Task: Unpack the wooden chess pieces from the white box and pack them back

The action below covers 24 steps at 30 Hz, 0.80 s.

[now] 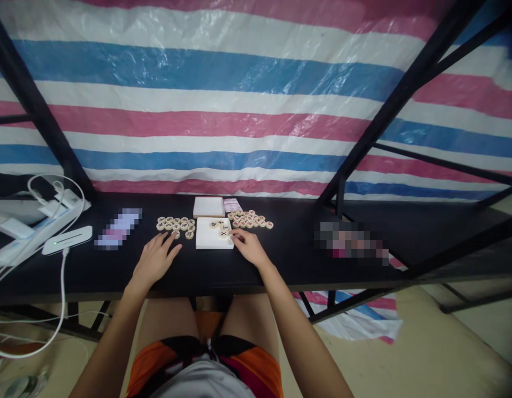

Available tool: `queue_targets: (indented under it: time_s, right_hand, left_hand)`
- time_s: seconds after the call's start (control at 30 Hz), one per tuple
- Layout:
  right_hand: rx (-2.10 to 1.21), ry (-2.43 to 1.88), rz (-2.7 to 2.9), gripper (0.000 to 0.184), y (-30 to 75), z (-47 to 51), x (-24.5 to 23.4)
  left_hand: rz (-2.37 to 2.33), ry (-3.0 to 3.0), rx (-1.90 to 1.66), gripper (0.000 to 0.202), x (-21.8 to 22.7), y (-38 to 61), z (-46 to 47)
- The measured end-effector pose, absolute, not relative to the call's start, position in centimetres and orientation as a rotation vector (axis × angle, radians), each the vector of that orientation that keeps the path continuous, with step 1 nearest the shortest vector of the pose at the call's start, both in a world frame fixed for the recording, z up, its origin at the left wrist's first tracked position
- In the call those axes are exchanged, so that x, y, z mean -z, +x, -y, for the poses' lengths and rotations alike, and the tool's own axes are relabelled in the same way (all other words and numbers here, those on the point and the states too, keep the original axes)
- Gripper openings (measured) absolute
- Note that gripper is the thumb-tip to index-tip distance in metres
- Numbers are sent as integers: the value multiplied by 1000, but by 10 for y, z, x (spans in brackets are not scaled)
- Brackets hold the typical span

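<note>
My left hand (155, 258) lies palm down on the black desk with its fingers spread. Its index fingertip touches a single black-marked Chinese chess piece (177, 234) below a group of similar pieces (175, 220). Over the right edge of the square white box tray (204, 241), my right hand (249, 246) has its thumb and fingers drawn together at the rim of a Chinese chess piece (223, 234). Several black-marked pieces are in that tray, some overlapping. To its right, red-marked pieces (249, 220) sit in a cluster.
Behind the tray is a second white box half (208, 207), with a printed paper slip (232, 205) beside it. A blurred phone-like item (120, 228), a white cabled device (68, 240) and a power strip (69, 213) occupy the left. Black metal posts (375, 130) frame the desk (289, 254).
</note>
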State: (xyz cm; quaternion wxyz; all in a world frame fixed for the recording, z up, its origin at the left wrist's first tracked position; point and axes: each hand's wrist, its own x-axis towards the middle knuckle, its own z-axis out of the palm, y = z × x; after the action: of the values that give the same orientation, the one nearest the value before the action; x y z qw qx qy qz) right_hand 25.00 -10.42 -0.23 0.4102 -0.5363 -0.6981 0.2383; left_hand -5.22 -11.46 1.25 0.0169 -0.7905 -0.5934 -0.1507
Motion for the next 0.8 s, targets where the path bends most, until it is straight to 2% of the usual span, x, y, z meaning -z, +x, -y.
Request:
queue_targets:
  time_s: [0.2, 0.53, 0.8]
  right_hand:
    - [-605, -1356, 1756, 30, 249, 105, 1]
    - [-593, -1348, 1755, 30, 250, 104, 2]
    - [-600, -1341, 1757, 29, 250, 105, 2]
  left_hand:
    - [1781, -2520, 591, 52, -21, -51, 121]
    - [1736, -2607, 473, 52, -22, -51, 122]
    - [1643, -2593, 532, 49, -13, -48, 116]
